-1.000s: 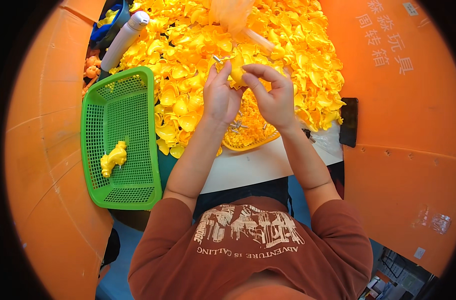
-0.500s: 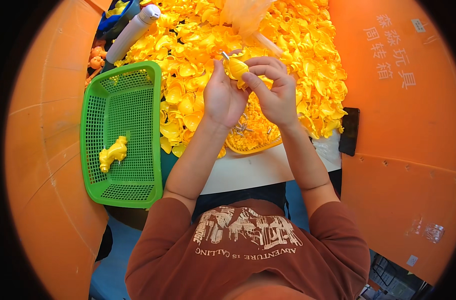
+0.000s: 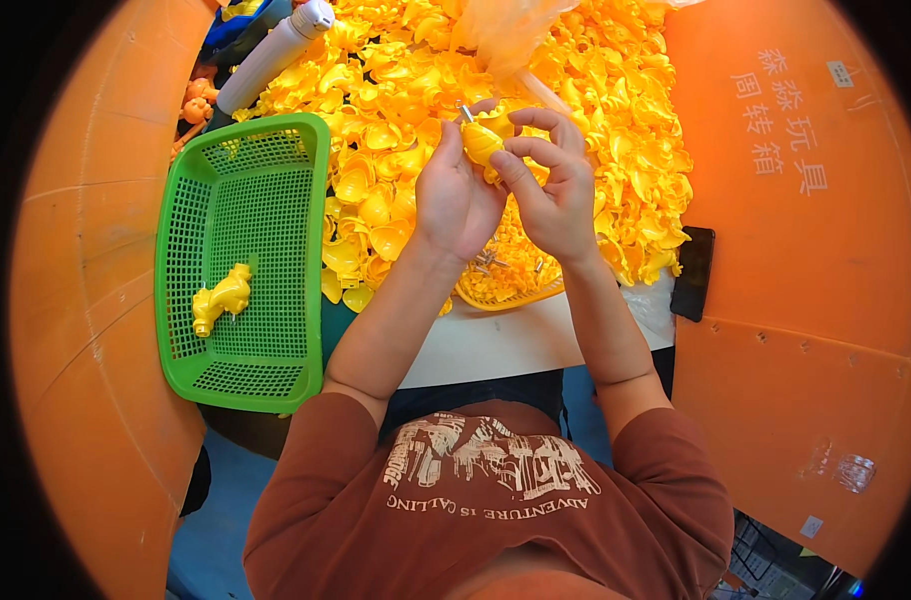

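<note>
My left hand (image 3: pixel 454 195) and my right hand (image 3: pixel 553 185) are raised together over a big heap of yellow plastic toy parts (image 3: pixel 396 90). Both hands grip one yellow toy piece (image 3: pixel 481 142) between thumbs and fingertips. A small metal pin (image 3: pixel 466 113) sticks up at the fingertips of the left hand. Under my hands lies a shallow yellow dish (image 3: pixel 511 290) with small metal screws in it. An assembled yellow toy (image 3: pixel 222 298) lies in the green mesh basket (image 3: pixel 246 380) to my left.
Orange bin walls (image 3: pixel 806 300) curve around both sides. A grey-white cylinder tool (image 3: pixel 276 50) lies at the heap's upper left, near orange toy bits (image 3: pixel 194 105). A black phone (image 3: pixel 693 272) leans at the right. A clear plastic bag (image 3: pixel 506 30) sits atop the heap. The white table edge (image 3: pixel 496 345) runs below.
Both hands have lifted slightly and turned the yellow piece between the fingers; the view has shifted a little. The basket and the toy in it stay where they were.
</note>
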{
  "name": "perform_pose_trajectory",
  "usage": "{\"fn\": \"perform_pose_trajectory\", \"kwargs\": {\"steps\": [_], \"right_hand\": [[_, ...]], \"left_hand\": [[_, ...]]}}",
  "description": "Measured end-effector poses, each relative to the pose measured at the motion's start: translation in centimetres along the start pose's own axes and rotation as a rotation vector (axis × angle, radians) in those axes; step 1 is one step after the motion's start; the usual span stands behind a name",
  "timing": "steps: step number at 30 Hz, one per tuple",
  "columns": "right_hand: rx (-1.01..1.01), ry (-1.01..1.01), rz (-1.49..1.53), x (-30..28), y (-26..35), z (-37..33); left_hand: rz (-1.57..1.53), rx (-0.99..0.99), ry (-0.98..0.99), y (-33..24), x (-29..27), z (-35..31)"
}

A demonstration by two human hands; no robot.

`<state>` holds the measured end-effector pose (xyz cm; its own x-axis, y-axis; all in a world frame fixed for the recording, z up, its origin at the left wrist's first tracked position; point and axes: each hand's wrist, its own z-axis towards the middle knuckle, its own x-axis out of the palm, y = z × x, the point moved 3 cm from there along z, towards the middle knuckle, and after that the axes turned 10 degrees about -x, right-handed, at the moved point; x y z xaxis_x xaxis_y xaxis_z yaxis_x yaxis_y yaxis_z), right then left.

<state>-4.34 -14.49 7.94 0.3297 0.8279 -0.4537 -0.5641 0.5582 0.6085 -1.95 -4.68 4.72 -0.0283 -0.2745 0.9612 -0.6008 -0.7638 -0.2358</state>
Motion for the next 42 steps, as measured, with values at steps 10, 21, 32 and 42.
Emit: {"fn": "perform_pose_trajectory", "kwargs": {"steps": [10, 21, 32, 42], "right_hand": [[-0.016, -0.007, -0.136, -0.3, 1.2, -0.3], [-0.083, -0.107, -0.018, 0.3, -1.5, 1.7], [-0.59, 0.44, -0.773, 9.2, -7.4, 6.2], [0.149, -0.133, 0.034, 1.1, -3.2, 2.2]], "left_hand": [[0.055, 0.077, 0.013, 0.5, 1.0, -0.3], [0.041, 0.045, -0.1, -0.9, -2.0, 1.2], [-0.166, 0.365, -0.293, -6.2, -3.4, 0.3], [-0.029, 0.322, -0.27, -3.5, -3.3, 1.2]]}}
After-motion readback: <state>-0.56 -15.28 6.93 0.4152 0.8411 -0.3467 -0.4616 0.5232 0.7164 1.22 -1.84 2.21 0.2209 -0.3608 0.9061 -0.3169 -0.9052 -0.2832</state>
